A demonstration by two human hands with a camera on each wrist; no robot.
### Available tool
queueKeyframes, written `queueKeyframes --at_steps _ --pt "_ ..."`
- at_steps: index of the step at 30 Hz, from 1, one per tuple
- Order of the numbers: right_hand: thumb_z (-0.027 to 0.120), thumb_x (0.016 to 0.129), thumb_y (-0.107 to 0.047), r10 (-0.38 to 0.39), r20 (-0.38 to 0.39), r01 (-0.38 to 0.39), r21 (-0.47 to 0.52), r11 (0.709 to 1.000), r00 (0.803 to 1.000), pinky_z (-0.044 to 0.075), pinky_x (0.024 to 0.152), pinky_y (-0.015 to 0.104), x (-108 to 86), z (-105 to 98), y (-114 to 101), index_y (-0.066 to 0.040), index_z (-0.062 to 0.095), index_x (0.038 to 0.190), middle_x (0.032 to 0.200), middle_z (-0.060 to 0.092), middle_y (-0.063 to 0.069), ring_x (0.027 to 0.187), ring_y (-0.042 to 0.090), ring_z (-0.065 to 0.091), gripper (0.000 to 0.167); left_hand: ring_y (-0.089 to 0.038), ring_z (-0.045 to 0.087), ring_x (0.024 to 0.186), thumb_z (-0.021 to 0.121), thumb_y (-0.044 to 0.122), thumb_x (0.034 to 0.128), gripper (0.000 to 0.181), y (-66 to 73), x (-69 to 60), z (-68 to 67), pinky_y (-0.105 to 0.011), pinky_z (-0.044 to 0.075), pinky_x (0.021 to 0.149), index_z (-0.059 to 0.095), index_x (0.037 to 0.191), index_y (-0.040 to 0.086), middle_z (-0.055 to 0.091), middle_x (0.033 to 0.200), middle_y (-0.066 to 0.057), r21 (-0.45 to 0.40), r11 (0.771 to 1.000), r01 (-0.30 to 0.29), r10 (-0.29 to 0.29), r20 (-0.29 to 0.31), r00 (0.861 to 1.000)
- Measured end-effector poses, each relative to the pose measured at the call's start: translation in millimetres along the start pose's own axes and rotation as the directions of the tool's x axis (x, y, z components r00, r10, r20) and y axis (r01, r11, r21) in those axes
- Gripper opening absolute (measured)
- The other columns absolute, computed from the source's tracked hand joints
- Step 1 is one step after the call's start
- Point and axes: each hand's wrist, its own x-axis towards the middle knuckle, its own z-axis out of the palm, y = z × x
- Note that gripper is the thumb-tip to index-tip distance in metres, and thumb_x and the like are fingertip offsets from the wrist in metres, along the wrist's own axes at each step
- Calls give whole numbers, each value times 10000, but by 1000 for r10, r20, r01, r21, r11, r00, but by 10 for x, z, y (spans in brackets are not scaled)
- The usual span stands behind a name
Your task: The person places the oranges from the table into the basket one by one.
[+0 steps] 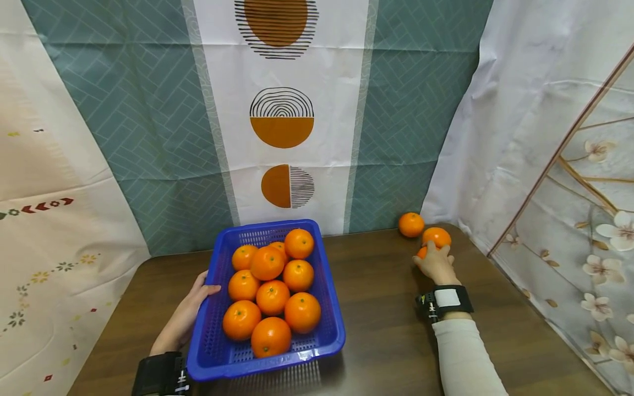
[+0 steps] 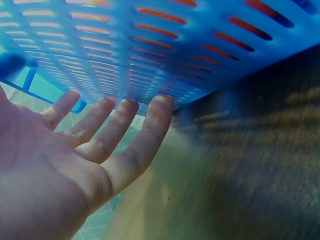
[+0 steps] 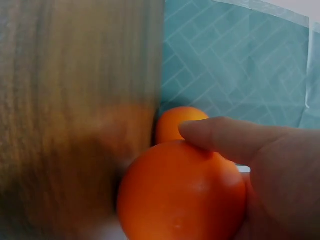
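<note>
A blue plastic basket (image 1: 267, 369) with slotted walls holds several oranges (image 1: 272, 297). At its left side is my left hand (image 1: 190, 308), thumb hooked over the rim. In the left wrist view, the fingers (image 2: 131, 155) reach along the outside of the slotted wall (image 2: 115, 60). Far to the right, my right hand (image 1: 436, 267) grips an orange (image 3: 182, 192) low on the table, thumb over it; in the head view the hand covers most of that orange. Just beyond it lies a second orange (image 1: 437, 237), and a third orange (image 1: 411, 225) sits near the back edge.
The brown wooden table (image 1: 376, 308) stretches between the basket and my right arm. A green and white patterned cloth (image 1: 297, 154) hangs behind the table. Floral cloth (image 1: 584, 247) hangs along the right side and pale cloth (image 1: 59, 231) along the left.
</note>
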Motion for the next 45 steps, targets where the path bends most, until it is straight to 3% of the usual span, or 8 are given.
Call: queueKeyframes --at_steps 12,19,30,39,45 --pt "617 959 -240 -31 -41 31 -11 999 999 347 977 720 30 19 22 108 402 1334 1304 246 512 1124 711 345 555 -280 664 1080 424 356 1114 630 25 -15 -12 -498 609 849 71 1624 246 271 1577 -254 32 999 11 -11 -8 1000" --pt "605 967 -240 -37 -23 37 -15 999 999 349 971 728 16 -41 36 122 406 1326 1304 245 521 1132 719 329 547 -287 657 1105 436 362 1108 633 37 17 11 -510 600 873 82 1623 263 284 1576 -244 10 1000 27 -27 -12 1000" --pt "607 979 -269 -76 48 77 -22 997 996 376 962 760 -45 -150 -71 98 414 1354 1315 255 526 1120 734 354 560 -261 670 1058 427 309 1109 596 10 7 6 -463 608 847 119 1611 214 321 1520 -265 17 1000 -4 4 -14 1000" --pt "636 973 -277 -241 15 241 13 971 970 455 909 688 -58 -234 -308 84 479 1347 1273 419 456 1156 631 419 543 -262 664 1068 429 304 1109 594 13 7 -20 -453 602 855 123 1611 218 322 1526 -268 7 1000 -12 12 -17 1000" --pt "659 981 -274 -303 8 303 31 953 953 484 863 611 -130 -195 -409 77 526 1342 1226 524 394 1157 542 459 520 -269 654 1067 432 302 1108 601 0 0 -1 -447 600 850 121 1614 211 326 1527 -281 -5 1000 -8 8 -20 1000"
